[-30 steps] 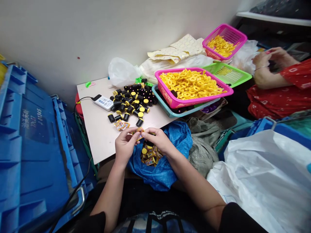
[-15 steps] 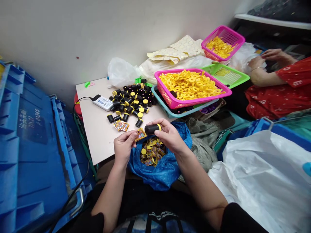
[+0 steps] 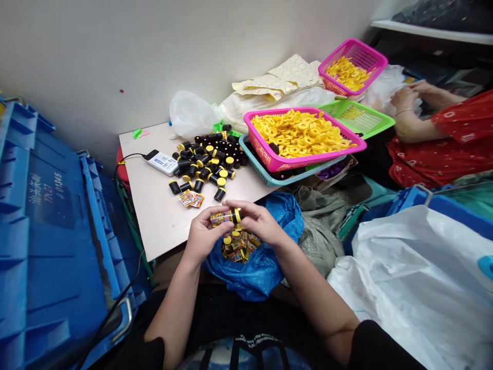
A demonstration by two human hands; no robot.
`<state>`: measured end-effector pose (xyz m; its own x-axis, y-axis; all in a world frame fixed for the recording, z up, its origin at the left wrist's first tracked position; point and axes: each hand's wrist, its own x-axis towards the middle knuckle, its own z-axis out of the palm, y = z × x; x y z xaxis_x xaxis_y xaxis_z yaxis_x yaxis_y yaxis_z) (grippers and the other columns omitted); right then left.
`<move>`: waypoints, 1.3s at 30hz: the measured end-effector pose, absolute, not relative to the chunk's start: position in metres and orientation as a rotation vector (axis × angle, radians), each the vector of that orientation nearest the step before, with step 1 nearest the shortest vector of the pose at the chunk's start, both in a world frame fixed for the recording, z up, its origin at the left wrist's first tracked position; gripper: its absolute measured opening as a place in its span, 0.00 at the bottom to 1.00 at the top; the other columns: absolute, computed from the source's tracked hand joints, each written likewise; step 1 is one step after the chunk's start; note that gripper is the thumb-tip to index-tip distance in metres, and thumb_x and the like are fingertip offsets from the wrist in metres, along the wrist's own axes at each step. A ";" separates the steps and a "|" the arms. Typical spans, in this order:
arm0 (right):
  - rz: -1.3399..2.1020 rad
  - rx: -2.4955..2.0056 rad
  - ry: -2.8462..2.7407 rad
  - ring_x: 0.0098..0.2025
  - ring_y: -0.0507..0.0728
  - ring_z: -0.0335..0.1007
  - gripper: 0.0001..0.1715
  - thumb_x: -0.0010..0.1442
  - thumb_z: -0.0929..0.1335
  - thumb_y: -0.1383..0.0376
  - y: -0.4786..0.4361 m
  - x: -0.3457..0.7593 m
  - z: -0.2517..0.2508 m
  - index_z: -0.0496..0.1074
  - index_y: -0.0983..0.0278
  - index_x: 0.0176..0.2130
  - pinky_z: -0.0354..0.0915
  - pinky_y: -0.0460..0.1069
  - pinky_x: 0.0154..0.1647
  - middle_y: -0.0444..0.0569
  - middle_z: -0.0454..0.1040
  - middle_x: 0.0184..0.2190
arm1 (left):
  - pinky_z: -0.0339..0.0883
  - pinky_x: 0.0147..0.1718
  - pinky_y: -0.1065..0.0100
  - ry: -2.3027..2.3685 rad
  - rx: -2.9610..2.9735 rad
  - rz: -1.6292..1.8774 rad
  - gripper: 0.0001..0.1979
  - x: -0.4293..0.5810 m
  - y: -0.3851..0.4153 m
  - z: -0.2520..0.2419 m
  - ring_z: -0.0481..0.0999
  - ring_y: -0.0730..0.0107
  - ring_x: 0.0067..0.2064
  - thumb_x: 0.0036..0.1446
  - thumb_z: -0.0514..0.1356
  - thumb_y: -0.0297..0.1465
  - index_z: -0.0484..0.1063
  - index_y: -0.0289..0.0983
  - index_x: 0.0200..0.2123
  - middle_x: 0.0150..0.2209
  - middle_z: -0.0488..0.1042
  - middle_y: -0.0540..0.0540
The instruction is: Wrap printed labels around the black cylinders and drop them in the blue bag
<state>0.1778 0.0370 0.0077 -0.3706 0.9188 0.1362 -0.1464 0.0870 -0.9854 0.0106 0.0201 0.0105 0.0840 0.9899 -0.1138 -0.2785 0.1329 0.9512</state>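
Note:
A small black canister [image 3: 235, 215] with a yellow cap lies sideways between my hands, a colourful printed label [image 3: 220, 218] against its side. My left hand [image 3: 205, 231] grips the labelled end with thumb and fingers. At the capped end, my right hand [image 3: 259, 222] closes round it, its fingers over the top. Below the hands, a blue woven bag [image 3: 250, 282] stands open with several labelled canisters [image 3: 241, 246] inside. On the table [image 3: 157, 216], loose labels [image 3: 191, 198] lie beside a heap of black canisters with yellow caps [image 3: 204, 167].
A pink basket [image 3: 265, 154] of yellow ring-shaped pieces rests on a teal basket [image 3: 262, 177]. A white corded device [image 3: 162, 162] lies left of the heap. Blue crates [image 3: 65, 205] stand at left. A person in a red top [image 3: 454, 139] works at right, near another pink basket [image 3: 375, 64].
My hands have come together. The label from my left hand now lies against the canister's side, and the canister has moved slightly left and down in my right hand.

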 end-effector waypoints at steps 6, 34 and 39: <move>1.705 -0.744 -1.208 0.35 0.52 0.71 0.29 0.56 0.68 0.47 0.031 0.159 -0.010 0.68 0.59 0.51 0.68 0.48 0.35 0.47 0.73 0.40 | 0.73 0.28 0.72 0.948 0.799 1.139 0.21 0.020 0.017 0.004 0.77 0.73 0.27 0.34 0.73 0.31 0.77 0.36 0.36 0.28 0.79 0.49; 0.381 -1.223 -2.335 0.42 0.61 0.68 0.14 0.57 0.68 0.62 0.123 0.163 -0.039 0.70 0.64 0.44 0.63 0.55 0.44 0.55 0.75 0.39 | 0.62 0.27 0.70 1.947 1.055 1.234 0.12 -0.084 0.105 -0.058 0.72 0.70 0.27 0.46 0.64 0.35 0.75 0.36 0.35 0.25 0.74 0.49; 0.785 -1.212 -1.947 0.44 0.60 0.69 0.18 0.60 0.65 0.58 0.107 0.164 -0.045 0.68 0.64 0.48 0.66 0.54 0.42 0.55 0.72 0.45 | 0.65 0.32 0.70 1.965 1.209 1.334 0.07 -0.085 0.096 -0.055 0.75 0.69 0.32 0.47 0.63 0.34 0.75 0.37 0.29 0.30 0.77 0.47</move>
<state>0.1638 0.1072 -0.0449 -0.3148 0.9173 0.2440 0.4911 0.3774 -0.7851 -0.0846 0.0955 -0.0548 -0.4997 0.8614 0.0910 0.4021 0.1377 0.9052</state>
